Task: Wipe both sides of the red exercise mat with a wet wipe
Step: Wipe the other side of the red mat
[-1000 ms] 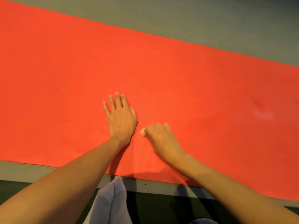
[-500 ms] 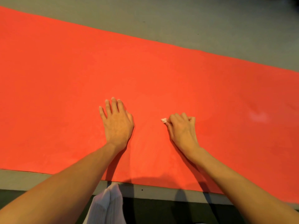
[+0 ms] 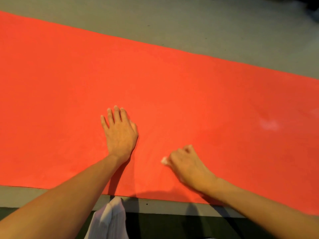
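Observation:
The red exercise mat [image 3: 172, 87] lies flat on the floor and fills most of the view. My left hand [image 3: 120, 133] presses flat on it, fingers straight and pointing away from me. To its right and nearer to me, my right hand [image 3: 186, 164] is curled into a fist on the mat and grips a bunched white wet wipe [image 3: 164, 160]. Only a small corner of the wipe shows at the fist's left side. A pale smudge [image 3: 268, 125] marks the mat at the right.
Grey floor [image 3: 189, 23] runs beyond the mat's far edge and in a narrow strip along its near edge. My foot in a white sock [image 3: 110, 219] sits just off the near edge, below my left forearm.
My right hand with the wipe has slid back toward me along the mat. My left hand has stayed pressed in the same spot.

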